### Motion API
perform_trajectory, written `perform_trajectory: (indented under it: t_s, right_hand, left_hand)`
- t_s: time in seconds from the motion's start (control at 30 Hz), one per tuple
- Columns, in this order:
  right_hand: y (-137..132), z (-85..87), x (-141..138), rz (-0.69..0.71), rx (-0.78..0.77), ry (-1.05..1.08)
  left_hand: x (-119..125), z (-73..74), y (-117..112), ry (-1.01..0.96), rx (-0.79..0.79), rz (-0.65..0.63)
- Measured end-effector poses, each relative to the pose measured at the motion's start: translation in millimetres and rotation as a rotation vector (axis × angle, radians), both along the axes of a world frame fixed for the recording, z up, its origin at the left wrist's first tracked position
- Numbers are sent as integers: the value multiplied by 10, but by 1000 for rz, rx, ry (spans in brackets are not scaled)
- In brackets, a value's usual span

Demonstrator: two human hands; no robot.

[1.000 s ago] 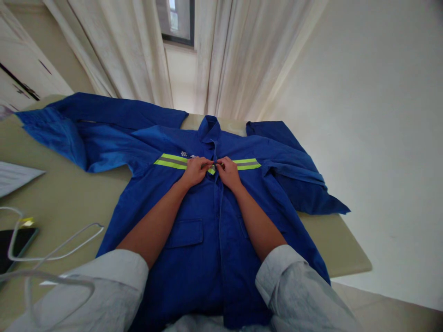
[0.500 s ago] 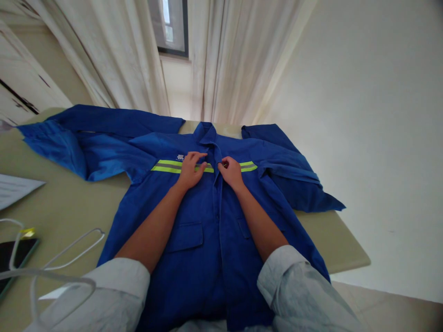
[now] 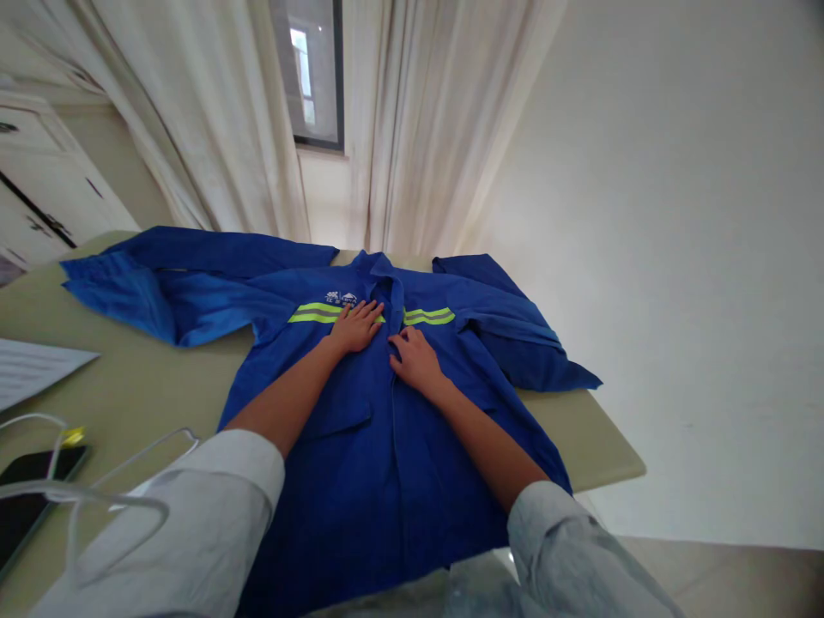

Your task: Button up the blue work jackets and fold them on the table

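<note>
A blue work jacket [image 3: 360, 463] with a yellow-green reflective stripe [image 3: 309, 314] lies face up on a beige table [image 3: 129, 386], collar away from me, sleeves spread to both sides. My left hand [image 3: 355, 326] rests flat on the chest left of the front placket, fingers stretched out over the stripe. My right hand [image 3: 414, 359] lies on the cloth just right of the placket, a little lower, fingers loosely spread and holding nothing. Both forearms are bare, with light sleeves rolled up.
A white cable [image 3: 96, 489] loops over the table's near left, beside a dark phone [image 3: 32, 493]. A sheet of paper [image 3: 32, 369] lies at the left edge. White curtains [image 3: 399, 129] and a window stand behind the table; a white wall is on the right.
Both hands let go of the placket at the stripe, where they were pinched together. The left now lies flat on the chest; the right has slid down toward me. The view tilted up.
</note>
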State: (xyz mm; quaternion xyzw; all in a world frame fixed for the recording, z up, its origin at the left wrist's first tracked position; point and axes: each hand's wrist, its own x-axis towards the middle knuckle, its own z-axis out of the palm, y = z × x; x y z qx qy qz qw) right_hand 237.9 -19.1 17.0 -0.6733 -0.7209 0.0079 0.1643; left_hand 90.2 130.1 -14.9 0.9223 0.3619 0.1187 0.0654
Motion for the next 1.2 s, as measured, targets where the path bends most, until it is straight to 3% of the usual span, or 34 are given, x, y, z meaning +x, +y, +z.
perform_trajectory:
  t_s: [0.07, 0.17, 0.3, 0.43, 0.6, 0.73, 1.2]
  right_hand:
    - [65, -59, -34, -90, 0, 72]
    - [140, -194, -47, -207, -11, 328]
    - [185, -377, 26, -315, 127, 744]
    - [205, -438, 89, -211, 155, 935]
    - [157, -402, 98, -129, 130, 958]
    - [97, -384, 87, -80, 193, 810]
    - [118, -457, 91, -52, 189, 685]
  left_hand:
    - [59, 107, -40, -38, 56, 26]
    - [75, 199, -283, -101, 98, 34]
    - [-71, 121, -700, -107, 73, 72]
    - [-237, 14, -911, -240, 46, 49]
    - [-278, 24, -907, -292, -5, -32]
    - [-287, 25, -898, -292, 19, -67]
    - [-297, -63, -857, -389, -111, -42]
